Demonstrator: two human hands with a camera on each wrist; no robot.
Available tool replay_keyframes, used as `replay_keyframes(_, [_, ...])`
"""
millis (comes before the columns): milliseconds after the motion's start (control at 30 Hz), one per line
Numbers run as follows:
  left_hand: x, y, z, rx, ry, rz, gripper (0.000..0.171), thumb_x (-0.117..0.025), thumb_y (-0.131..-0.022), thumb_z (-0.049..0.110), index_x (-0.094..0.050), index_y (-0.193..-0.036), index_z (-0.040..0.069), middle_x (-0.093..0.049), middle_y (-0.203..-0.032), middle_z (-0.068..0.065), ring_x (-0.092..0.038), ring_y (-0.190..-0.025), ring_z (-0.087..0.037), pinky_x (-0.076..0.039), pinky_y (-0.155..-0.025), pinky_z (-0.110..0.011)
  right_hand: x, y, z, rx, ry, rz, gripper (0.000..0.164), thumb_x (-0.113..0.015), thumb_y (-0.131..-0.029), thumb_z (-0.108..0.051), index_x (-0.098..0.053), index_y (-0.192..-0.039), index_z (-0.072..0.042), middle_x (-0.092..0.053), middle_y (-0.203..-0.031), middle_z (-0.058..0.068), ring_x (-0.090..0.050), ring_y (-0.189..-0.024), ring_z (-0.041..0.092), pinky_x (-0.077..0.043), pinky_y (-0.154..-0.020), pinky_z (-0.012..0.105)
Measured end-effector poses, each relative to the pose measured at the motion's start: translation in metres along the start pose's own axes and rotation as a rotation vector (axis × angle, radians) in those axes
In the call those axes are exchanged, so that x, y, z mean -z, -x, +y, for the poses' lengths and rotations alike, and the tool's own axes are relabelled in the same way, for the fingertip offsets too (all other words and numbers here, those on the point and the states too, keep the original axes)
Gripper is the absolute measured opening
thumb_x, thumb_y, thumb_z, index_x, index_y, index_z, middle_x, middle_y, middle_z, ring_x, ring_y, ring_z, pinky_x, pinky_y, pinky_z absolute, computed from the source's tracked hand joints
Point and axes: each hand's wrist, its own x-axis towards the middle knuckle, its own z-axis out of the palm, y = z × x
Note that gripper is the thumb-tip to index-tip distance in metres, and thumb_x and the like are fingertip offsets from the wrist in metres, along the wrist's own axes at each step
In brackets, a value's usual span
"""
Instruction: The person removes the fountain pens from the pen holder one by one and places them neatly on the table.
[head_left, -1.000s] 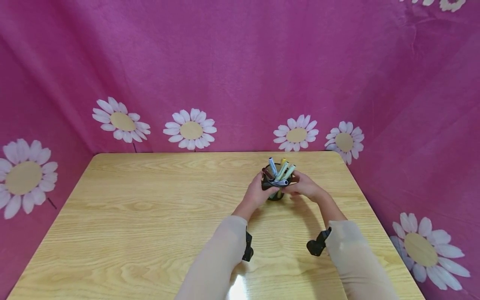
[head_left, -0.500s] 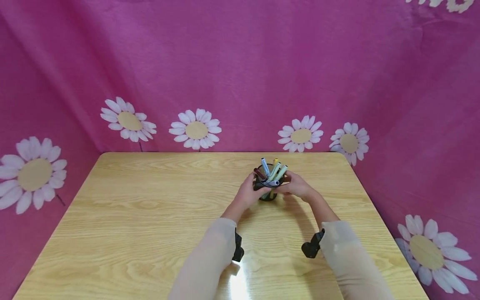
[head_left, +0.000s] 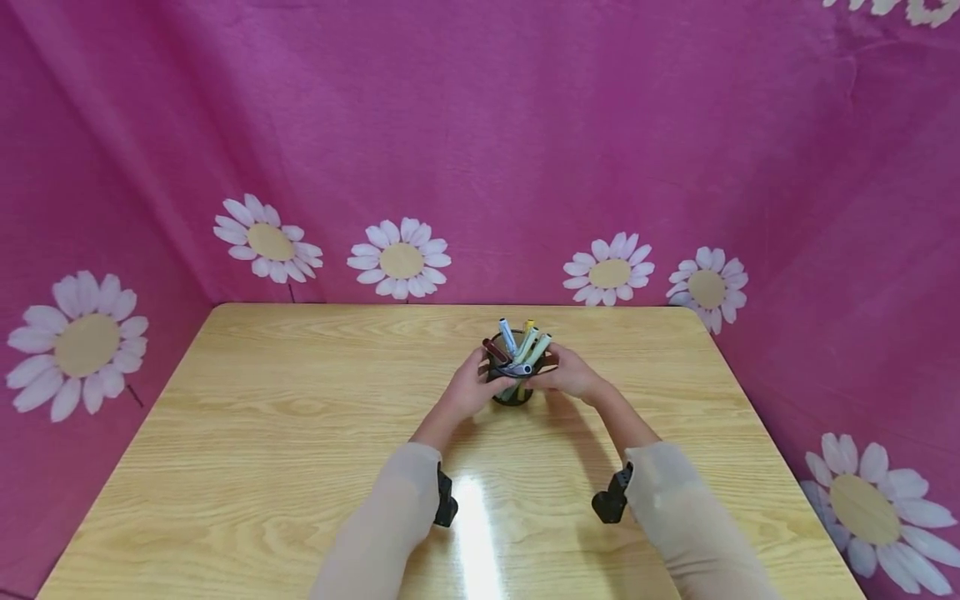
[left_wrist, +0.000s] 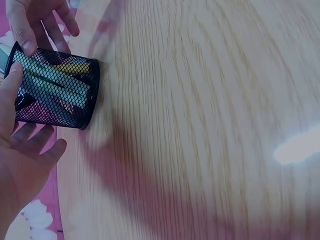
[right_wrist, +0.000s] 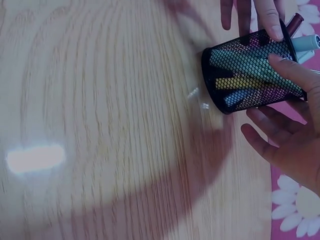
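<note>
A black mesh pen cup (head_left: 513,397) stands upright toward the back of the table, packed with several capped markers. Pale blue (head_left: 507,335), light green (head_left: 538,348), yellow (head_left: 529,326) and dark brown (head_left: 492,350) ones stick out above its rim. My left hand (head_left: 468,389) grips its left side, thumb across the near side close to the rim. Opposite it, my right hand (head_left: 570,375) holds the right side the same way. In the left wrist view the mesh wall (left_wrist: 55,87) shows colored barrels inside; the cup's base rim (right_wrist: 214,82) is close over the tabletop.
The wood-grain table (head_left: 300,433) carries a bright light reflection (head_left: 476,533) near its front. Pink cloth (head_left: 480,150) printed with daisies hangs behind the table and along both sides. A small black camera (head_left: 446,498) sits at my left wrist, another camera (head_left: 611,497) at my right.
Both hands have moved left across the table with the pen cup held between them. The head view has also shifted slightly. The grip looks the same throughout.
</note>
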Motion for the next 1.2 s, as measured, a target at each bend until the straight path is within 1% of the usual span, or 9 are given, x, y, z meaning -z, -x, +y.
replay_keyframes(233, [0.018,0.005,-0.008,0.039,0.02,-0.003,0.071,-0.068,-0.086,0.03,-0.03,-0.144,0.014,-0.036,-0.147,-0.012,-0.038,-0.134,-0.034,-0.041,-0.105,-0.04,-0.015,-0.007,-0.007,0.02,0.024,-0.005,0.055,-0.072,-0.079,-0.01,-0.046,-0.126,-0.001,-0.056,-0.118,0.025,-0.06,-0.095,0.024,-0.053,-0.082,0.046])
replay_keyframes(333, [0.026,0.007,-0.011,0.035,0.027,-0.006,0.071,-0.068,-0.086,0.029,-0.031,-0.144,0.014,-0.037,-0.147,-0.012,-0.038,-0.134,-0.034,-0.041,-0.104,-0.04,-0.019,-0.009,-0.01,0.036,0.032,0.0,0.057,-0.073,-0.079,-0.011,-0.046,-0.129,-0.002,-0.056,-0.12,0.025,-0.059,-0.103,0.029,-0.053,-0.084,0.041])
replay_keyframes(467, [0.036,0.009,-0.014,0.004,0.022,-0.009,0.068,-0.068,-0.086,0.026,-0.032,-0.142,0.011,-0.038,-0.146,-0.013,-0.038,-0.133,-0.036,-0.04,-0.105,-0.041,-0.025,-0.011,-0.015,0.044,0.026,-0.001,0.06,-0.073,-0.079,-0.011,-0.045,-0.132,-0.002,-0.056,-0.123,0.025,-0.056,-0.111,0.034,-0.053,-0.084,0.037])
replay_keyframes(600, [0.044,0.012,-0.017,0.001,0.01,-0.017,0.067,-0.068,-0.086,0.024,-0.033,-0.142,0.01,-0.038,-0.145,-0.014,-0.038,-0.133,-0.037,-0.04,-0.105,-0.043,-0.032,-0.012,-0.022,0.03,-0.013,-0.021,0.061,-0.073,-0.079,-0.009,-0.045,-0.132,-0.001,-0.055,-0.123,0.028,-0.057,-0.11,0.037,-0.053,-0.086,0.043])
replay_keyframes(733, [0.051,0.013,-0.019,0.012,-0.002,-0.021,0.067,-0.068,-0.086,0.025,-0.033,-0.142,0.011,-0.038,-0.145,-0.012,-0.038,-0.134,-0.036,-0.041,-0.104,-0.042,-0.037,-0.005,-0.038,0.034,-0.027,-0.033,0.059,-0.072,-0.079,-0.006,-0.045,-0.131,0.002,-0.054,-0.122,0.03,-0.056,-0.11,0.038,-0.052,-0.087,0.046])
replay_keyframes(867, [0.057,0.018,-0.017,0.004,-0.008,-0.02,0.066,-0.067,-0.087,0.024,-0.033,-0.142,0.01,-0.038,-0.145,-0.014,-0.037,-0.134,-0.038,-0.041,-0.104,-0.043,-0.042,-0.005,-0.04,0.067,-0.023,-0.025,0.058,-0.072,-0.078,-0.008,-0.046,-0.13,0.002,-0.055,-0.121,0.029,-0.056,-0.11,0.038,-0.054,-0.084,0.04])
replay_keyframes(967, [0.061,0.02,-0.017,-0.003,-0.016,-0.016,0.065,-0.067,-0.087,0.024,-0.033,-0.141,0.01,-0.038,-0.146,-0.015,-0.037,-0.133,-0.039,-0.04,-0.105,-0.045,-0.046,-0.01,-0.036,0.081,-0.028,-0.023,0.059,-0.072,-0.078,-0.008,-0.046,-0.13,0.001,-0.056,-0.12,0.029,-0.056,-0.11,0.038,-0.054,-0.081,0.035])
replay_keyframes(1033, [0.062,0.019,-0.021,-0.011,-0.023,-0.012,0.064,-0.067,-0.087,0.025,-0.034,-0.14,0.011,-0.038,-0.145,-0.014,-0.037,-0.133,-0.039,-0.039,-0.105,-0.045,-0.048,-0.012,-0.036,0.081,-0.04,-0.025,0.058,-0.072,-0.078,-0.006,-0.047,-0.13,0.002,-0.056,-0.12,0.029,-0.056,-0.109,0.039,-0.054,-0.081,0.035])
replay_keyframes(1200, [0.066,0.019,-0.024,-0.015,-0.026,-0.003,0.063,-0.068,-0.086,0.026,-0.037,-0.139,0.012,-0.04,-0.144,-0.013,-0.039,-0.132,-0.038,-0.04,-0.105,-0.044,-0.051,-0.023,-0.022,0.093,-0.049,-0.01,0.061,-0.074,-0.077,-0.01,-0.047,-0.131,-0.002,-0.058,-0.12,0.027,-0.058,-0.109,0.036,-0.054,-0.082,0.035])
